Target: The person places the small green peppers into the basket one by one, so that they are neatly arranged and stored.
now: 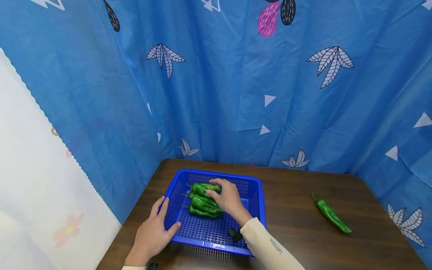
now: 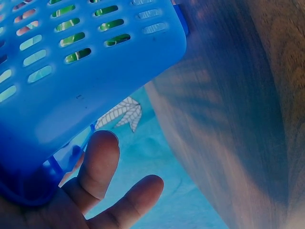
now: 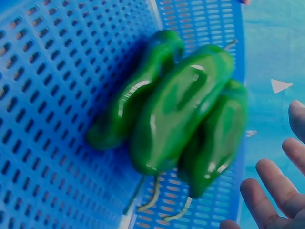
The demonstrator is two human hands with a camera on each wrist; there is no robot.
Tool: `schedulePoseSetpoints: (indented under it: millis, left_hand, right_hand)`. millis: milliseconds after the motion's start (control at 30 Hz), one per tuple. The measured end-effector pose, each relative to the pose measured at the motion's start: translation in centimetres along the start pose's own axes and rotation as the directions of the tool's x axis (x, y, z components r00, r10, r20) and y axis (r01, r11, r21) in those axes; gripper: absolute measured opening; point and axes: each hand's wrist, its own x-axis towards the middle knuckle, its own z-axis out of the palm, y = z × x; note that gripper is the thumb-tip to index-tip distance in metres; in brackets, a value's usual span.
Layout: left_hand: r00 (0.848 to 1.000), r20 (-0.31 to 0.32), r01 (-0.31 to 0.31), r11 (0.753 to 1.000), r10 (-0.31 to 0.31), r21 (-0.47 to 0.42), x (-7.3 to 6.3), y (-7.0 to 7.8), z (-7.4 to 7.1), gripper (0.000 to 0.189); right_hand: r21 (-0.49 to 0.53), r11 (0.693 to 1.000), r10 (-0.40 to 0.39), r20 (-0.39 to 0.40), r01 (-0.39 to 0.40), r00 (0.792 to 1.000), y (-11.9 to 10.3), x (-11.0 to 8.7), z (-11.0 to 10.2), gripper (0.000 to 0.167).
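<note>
Several green peppers (image 1: 203, 203) lie side by side in a blue plastic basket (image 1: 219, 250), their stems pointing left. Over the rear peppers hovers my right hand (image 1: 229, 195), its thumb and fingers apart. In the right wrist view, spread fingers (image 3: 274, 188) appear beside the glossy peppers (image 3: 183, 114), with a gap between. My left hand (image 1: 153, 230) rests at the basket's near left corner, fingers along the left side and thumb by the front rim. The left wrist view shows two extended fingers (image 2: 97, 164) next to the basket's outer wall (image 2: 95, 90).
A single green pepper (image 1: 332, 215) lies on the brown wooden table (image 1: 290, 210), right of the basket. A blue patterned curtain (image 1: 236, 93) hangs behind the table. Pale cloth (image 1: 40, 168) covers the left side. A small black object (image 1: 234, 235) shows by the right sleeve (image 1: 270, 243).
</note>
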Motion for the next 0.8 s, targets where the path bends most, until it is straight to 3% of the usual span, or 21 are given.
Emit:
schedulePoseSetpoints:
  millis: [800]
  left_hand:
    - [1.0,0.01,0.001,1.0,-0.001,0.0,0.0,0.1,-0.2,0.095]
  right_hand:
    - [0.056,0.998,0.043,-0.145,-0.036,0.989,-0.2,-0.6,-4.6,0.038]
